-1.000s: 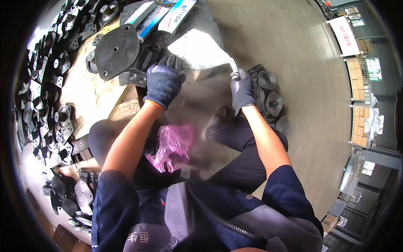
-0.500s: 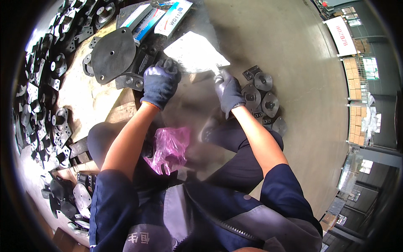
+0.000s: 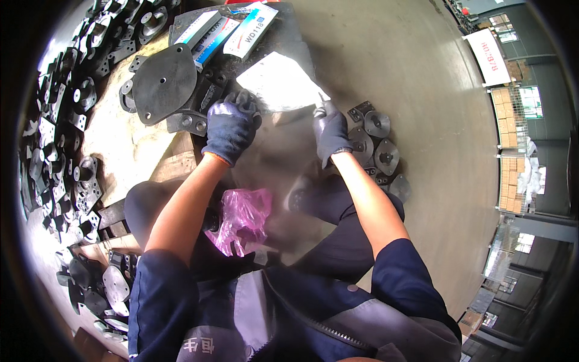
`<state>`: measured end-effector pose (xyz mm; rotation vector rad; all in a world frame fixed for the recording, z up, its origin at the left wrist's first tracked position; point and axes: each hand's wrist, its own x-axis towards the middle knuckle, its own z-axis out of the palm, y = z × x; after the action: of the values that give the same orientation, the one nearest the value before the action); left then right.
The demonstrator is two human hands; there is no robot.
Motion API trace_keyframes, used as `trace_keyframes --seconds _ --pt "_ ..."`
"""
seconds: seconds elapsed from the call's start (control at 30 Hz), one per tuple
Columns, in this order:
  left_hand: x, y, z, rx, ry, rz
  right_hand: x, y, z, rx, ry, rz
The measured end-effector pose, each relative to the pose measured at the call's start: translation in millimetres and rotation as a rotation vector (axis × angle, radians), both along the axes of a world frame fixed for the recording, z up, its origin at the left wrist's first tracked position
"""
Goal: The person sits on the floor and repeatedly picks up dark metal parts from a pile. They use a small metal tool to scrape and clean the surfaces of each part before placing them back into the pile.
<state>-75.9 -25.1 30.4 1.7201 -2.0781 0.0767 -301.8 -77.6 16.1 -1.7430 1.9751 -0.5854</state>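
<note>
The concrete floor [image 3: 422,151] fills the right and centre of the frame, and a pale wooden surface [image 3: 120,145] runs down the left, crowded along its outer edge with dark cast-metal parts [image 3: 54,139]. On it, at upper left, lies a big black round flanged plate [image 3: 164,83]. A person sits low, knees up, both forearms reaching toward the top centre.

There a grey sheet with a bright, glaring face [image 3: 278,87] is held between the hands. The left hand [image 3: 231,127], in a dark blue glove, is closed over the sheet's left lower edge, fingers curled on it. The right hand [image 3: 330,130], gloved the same, pinches the sheet's right corner between thumb and fingers. The sheet looks half lifted, one side raised toward the light; I judge the handling to be under way, with the sheet neither set down nor clear of the pile beneath it.

Just right of the right hand, a small cluster of black flanged castings [image 3: 377,148] rests on the floor. A crumpled pink plastic bag [image 3: 244,218] lies in the lap at centre.

Long flat white-and-blue boxes [image 3: 232,27] lie side by side at top centre, beyond the sheet. A white rectangular sign with red lettering [image 3: 487,55] hangs at upper right, above stacked brown cartons [image 3: 509,136].
</note>
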Motion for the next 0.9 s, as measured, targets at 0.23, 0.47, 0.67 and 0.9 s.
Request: trace_keyframes --seconds 0.23,0.47,0.67,0.9 --pt "1 0 -4 0.005 -0.003 -0.024 -3 -10 -9 -0.083 -0.326 -0.029" --pt "2 2 3 0.051 -0.009 -0.029 11 -1 7 0.024 0.083 0.048" --pt "-2 4 5 0.034 -0.05 0.011 14 1 -12 0.042 -0.134 0.134" --pt "0 2 6 0.077 -0.035 -0.029 25 7 -9 0.241 -0.762 0.066"
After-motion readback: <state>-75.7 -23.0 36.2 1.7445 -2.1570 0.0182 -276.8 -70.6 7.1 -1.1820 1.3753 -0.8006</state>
